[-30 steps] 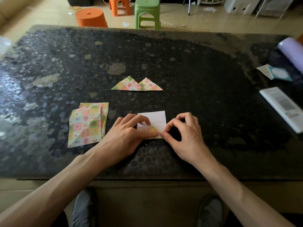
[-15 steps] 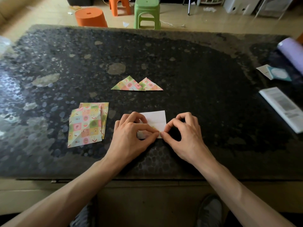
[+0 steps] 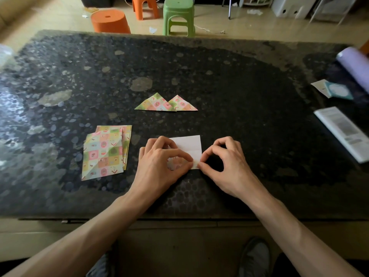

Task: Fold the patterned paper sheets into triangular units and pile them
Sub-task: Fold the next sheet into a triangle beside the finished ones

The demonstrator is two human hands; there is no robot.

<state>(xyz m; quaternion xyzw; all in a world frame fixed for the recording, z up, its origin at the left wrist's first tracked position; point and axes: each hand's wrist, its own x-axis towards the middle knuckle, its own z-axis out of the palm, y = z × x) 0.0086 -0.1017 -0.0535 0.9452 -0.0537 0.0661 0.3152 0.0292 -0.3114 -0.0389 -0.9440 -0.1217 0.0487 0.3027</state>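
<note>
Head view: on the dark table [image 3: 239,92] the paper sheet [image 3: 187,143] lies white side up, its near edge folded to show pattern. The left hand [image 3: 159,162] curls over the sheet's near left part and pinches the fold; the right hand [image 3: 225,164] pinches the sheet's near right corner. Left of the sheet lies the stack of patterned sheets [image 3: 103,152]; beyond the sheet, two triangular units [image 3: 165,103] overlap slightly

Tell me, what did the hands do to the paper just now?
The left hand curled its fingers and slid its thumb and forefinger right along the near fold of the half-folded sheet, almost to the right hand. The right hand kept pinching the near right corner. The stack of patterned sheets and the two folded triangles stayed put.
</note>
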